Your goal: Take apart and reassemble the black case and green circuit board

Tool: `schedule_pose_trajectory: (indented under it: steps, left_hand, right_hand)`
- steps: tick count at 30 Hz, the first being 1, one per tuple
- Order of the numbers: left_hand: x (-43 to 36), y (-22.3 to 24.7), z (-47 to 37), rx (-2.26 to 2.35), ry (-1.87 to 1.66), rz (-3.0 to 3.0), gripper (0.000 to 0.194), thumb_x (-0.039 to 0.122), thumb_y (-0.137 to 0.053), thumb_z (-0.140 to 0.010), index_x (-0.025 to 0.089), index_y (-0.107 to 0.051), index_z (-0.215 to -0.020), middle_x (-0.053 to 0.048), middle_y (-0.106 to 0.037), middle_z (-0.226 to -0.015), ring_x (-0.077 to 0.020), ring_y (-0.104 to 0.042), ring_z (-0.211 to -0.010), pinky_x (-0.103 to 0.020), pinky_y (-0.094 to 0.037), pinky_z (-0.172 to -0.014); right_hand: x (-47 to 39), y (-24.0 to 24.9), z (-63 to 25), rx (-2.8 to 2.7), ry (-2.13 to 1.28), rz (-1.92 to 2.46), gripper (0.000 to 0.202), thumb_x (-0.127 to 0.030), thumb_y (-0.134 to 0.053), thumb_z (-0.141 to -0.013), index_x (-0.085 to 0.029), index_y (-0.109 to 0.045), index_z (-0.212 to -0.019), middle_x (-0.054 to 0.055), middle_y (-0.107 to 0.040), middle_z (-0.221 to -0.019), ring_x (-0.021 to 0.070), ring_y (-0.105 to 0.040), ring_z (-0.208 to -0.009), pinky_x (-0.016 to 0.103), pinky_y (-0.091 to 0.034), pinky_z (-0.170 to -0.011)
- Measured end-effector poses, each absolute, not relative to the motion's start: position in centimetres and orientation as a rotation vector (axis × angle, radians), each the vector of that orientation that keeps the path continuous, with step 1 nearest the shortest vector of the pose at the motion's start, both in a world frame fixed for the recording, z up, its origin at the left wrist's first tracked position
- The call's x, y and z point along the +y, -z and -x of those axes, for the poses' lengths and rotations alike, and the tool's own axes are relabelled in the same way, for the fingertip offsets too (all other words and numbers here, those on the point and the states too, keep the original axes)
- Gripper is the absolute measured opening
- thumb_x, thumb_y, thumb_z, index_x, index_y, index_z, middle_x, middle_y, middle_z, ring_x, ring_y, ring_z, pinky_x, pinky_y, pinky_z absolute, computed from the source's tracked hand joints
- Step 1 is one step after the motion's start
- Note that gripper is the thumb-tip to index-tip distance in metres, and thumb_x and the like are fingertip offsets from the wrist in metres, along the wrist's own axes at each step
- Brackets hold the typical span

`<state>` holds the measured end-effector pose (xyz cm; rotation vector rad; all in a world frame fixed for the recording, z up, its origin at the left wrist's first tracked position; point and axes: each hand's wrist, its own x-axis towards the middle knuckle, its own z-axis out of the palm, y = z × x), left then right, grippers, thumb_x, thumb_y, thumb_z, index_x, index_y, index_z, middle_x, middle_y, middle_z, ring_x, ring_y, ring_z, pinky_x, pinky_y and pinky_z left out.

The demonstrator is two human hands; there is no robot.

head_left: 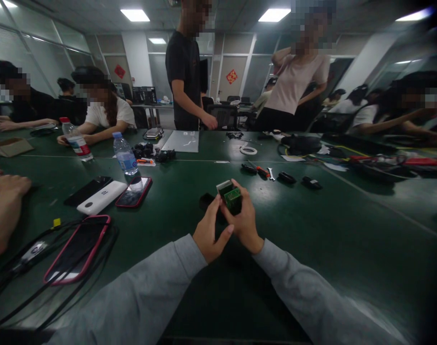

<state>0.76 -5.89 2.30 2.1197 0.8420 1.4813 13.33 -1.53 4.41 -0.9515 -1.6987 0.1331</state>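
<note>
My right hand (247, 216) grips a small boxy dark part with a green circuit board (232, 195), fingers along its right side and thumb across its near side. A pale, flat edge shows at the part's upper left. My left hand (209, 230) presses its fingertips against the left side of the same circuit board, its thumb held apart below. Both hands are raised over the green table (312, 249). Just behind my left fingers lies a small black piece (206, 201), partly covered by them.
To the left are two red-edged phones (134, 192), a white power bank (101, 197), black cables (60, 297) and two bottles (125, 155). Farther back lie a screwdriver (263, 172), a wrench (271, 174) and black pieces (286, 178). Another person's arm (5, 206) rests at left; two people stand opposite.
</note>
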Motion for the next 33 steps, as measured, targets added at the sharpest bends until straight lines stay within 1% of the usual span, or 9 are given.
schedule_pose_trajectory:
  steps: [4,7,12,16,19,22,27,30,33]
  left_hand:
    - [-6.5,-2.9,-0.8,0.791,-1.536,-2.206,0.056,0.019,-0.047,-0.083,0.016,-0.029,-0.137,-0.016,-0.036,-0.139,-0.0266,-0.032,-0.13,-0.049,-0.03,-0.105]
    - [-7.0,-2.7,-0.7,0.71,-1.532,-2.288,0.048,0.015,-0.043,-0.084,0.016,-0.037,-0.131,-0.016,-0.046,-0.131,-0.0246,-0.043,-0.122,-0.047,-0.038,-0.099]
    - [-7.4,-2.1,-0.4,0.604,-1.497,-2.451,0.043,0.012,-0.038,-0.083,0.019,-0.043,-0.125,-0.013,-0.054,-0.125,-0.0219,-0.052,-0.114,-0.041,-0.046,-0.09]
    - [-7.6,-2.5,-0.2,0.549,-1.36,-2.583,0.037,0.014,-0.038,-0.082,0.019,-0.052,-0.116,-0.011,-0.059,-0.119,-0.0209,-0.056,-0.109,-0.039,-0.048,-0.087]
    - [-7.5,-2.8,-0.2,0.547,-1.347,-2.59,0.037,0.013,-0.039,-0.081,0.018,-0.055,-0.114,-0.011,-0.06,-0.118,-0.0216,-0.057,-0.107,-0.039,-0.048,-0.086]
    - [-7.4,-2.8,-0.3,0.562,-1.373,-2.535,0.036,0.013,-0.041,-0.08,0.018,-0.057,-0.112,-0.012,-0.062,-0.115,-0.0226,-0.059,-0.104,-0.039,-0.049,-0.083]
    - [-7.3,-2.5,-0.5,0.624,-1.382,-2.292,0.033,0.017,-0.045,-0.08,0.02,-0.06,-0.109,-0.012,-0.063,-0.111,-0.0241,-0.06,-0.101,-0.043,-0.047,-0.084]
    - [-7.3,-2.2,-0.8,0.601,-1.372,-2.237,0.033,0.016,-0.045,-0.08,0.02,-0.06,-0.109,-0.012,-0.063,-0.111,-0.0245,-0.06,-0.101,-0.044,-0.047,-0.085]
    - [-7.3,-1.9,-1.1,0.673,-1.431,-2.163,0.032,0.016,-0.046,-0.08,0.02,-0.061,-0.108,-0.012,-0.064,-0.109,-0.025,-0.06,-0.1,-0.046,-0.045,-0.086]
  right_hand:
    - [-0.8,-5.3,-13.8,-1.523,-0.138,1.001,0.052,-0.029,-0.054,-0.083,-0.02,-0.034,-0.13,0.01,-0.044,-0.127,0.0215,-0.044,-0.117,0.041,-0.036,-0.1]
    - [0.0,-5.3,-13.7,-1.493,-0.235,1.019,0.05,-0.032,-0.054,-0.083,-0.018,-0.037,-0.127,0.01,-0.047,-0.123,0.0204,-0.048,-0.112,0.038,-0.039,-0.097]
    - [0.8,-4.4,-12.4,-1.756,-0.38,1.004,0.048,-0.031,-0.056,-0.08,-0.017,-0.041,-0.123,0.009,-0.053,-0.116,0.0194,-0.053,-0.104,0.035,-0.042,-0.093]
    - [1.5,-4.4,-12.7,-1.938,-0.434,1.083,0.043,-0.032,-0.057,-0.079,-0.016,-0.046,-0.117,0.007,-0.059,-0.104,0.0182,-0.058,-0.091,0.033,-0.047,-0.082]
    - [2.8,-4.9,-14.6,-2.061,-0.445,1.153,0.042,-0.031,-0.059,-0.077,-0.015,-0.048,-0.115,0.006,-0.061,-0.099,0.0176,-0.059,-0.086,0.031,-0.048,-0.077]
    - [4.2,-5.0,-18.0,-2.231,-0.39,1.146,0.041,-0.025,-0.061,-0.074,-0.016,-0.051,-0.113,0.005,-0.062,-0.098,0.0175,-0.06,-0.086,0.031,-0.047,-0.079]
    - [6.9,-4.4,-28.1,-2.263,-0.274,1.264,0.048,-0.023,-0.072,-0.063,-0.016,-0.059,-0.109,0.01,-0.062,-0.103,0.0246,-0.059,-0.092,0.04,-0.043,-0.083]
    - [8.7,-4.8,-36.3,-2.106,-0.325,1.552,0.047,-0.021,-0.075,-0.06,-0.013,-0.062,-0.104,0.014,-0.063,-0.097,0.0208,-0.06,-0.083,0.034,-0.041,-0.077]
    - [8.6,-6.3,-42.5,-1.813,-0.317,1.969,0.043,-0.017,-0.076,-0.055,-0.007,-0.064,-0.095,0.013,-0.064,-0.081,0.0136,-0.057,-0.061,0.031,-0.039,-0.065]
